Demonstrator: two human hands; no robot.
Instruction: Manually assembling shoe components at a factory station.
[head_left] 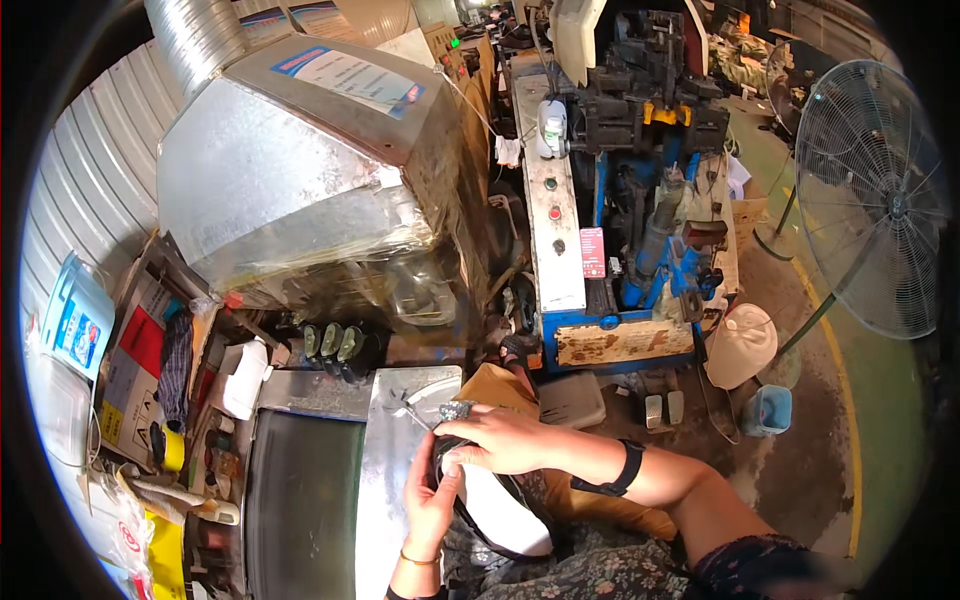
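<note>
A black shoe upper with a long white underside [507,515] lies tilted across my lap, its far end between my two hands. My left hand [428,505] grips the left edge of that end, thumb against the white part and fingers along the side. From the right, my right hand [505,440] bends over the top, its fingers closed on the same end. Just beyond my fingertips is a thin metal tool [407,408] with a forked tip, and a small grey speckled piece [455,410] sits by my right knuckles. Whether either is held cannot be made out.
A dark conveyor belt [305,500] runs at left beside a metal plate [385,490]. Beyond it stands a metal-hooded machine [290,180], with several dark shoe-shaped pieces [345,345] below. A blue press machine [640,250], beige bucket [742,345], blue basket [768,410] and standing fan [880,200] are to the right.
</note>
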